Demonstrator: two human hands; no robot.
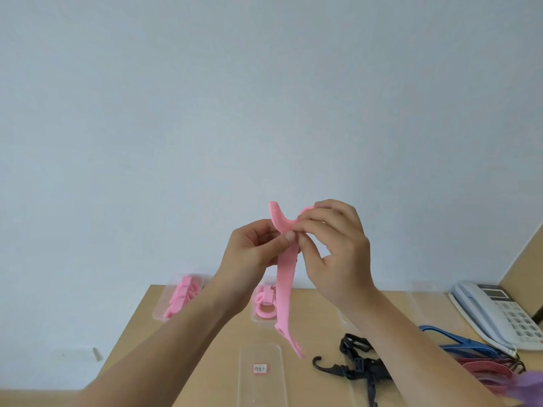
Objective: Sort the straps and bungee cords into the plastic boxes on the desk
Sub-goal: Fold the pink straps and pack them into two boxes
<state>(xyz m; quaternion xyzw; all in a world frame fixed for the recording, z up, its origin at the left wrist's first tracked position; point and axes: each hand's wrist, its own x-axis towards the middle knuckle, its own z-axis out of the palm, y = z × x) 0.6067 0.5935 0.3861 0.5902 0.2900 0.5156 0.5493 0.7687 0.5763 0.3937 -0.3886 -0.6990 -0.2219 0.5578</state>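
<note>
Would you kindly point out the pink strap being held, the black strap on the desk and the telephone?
pink strap (285, 286): head view, hanging middle section.
black strap (364, 370): head view, tangled middle.
telephone (473, 309): head view, handset.

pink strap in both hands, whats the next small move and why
Probably roll the hanging tail up: left hand and right hand pinch the pink strap near its top, and the boxed pink straps lie looped up.
</note>
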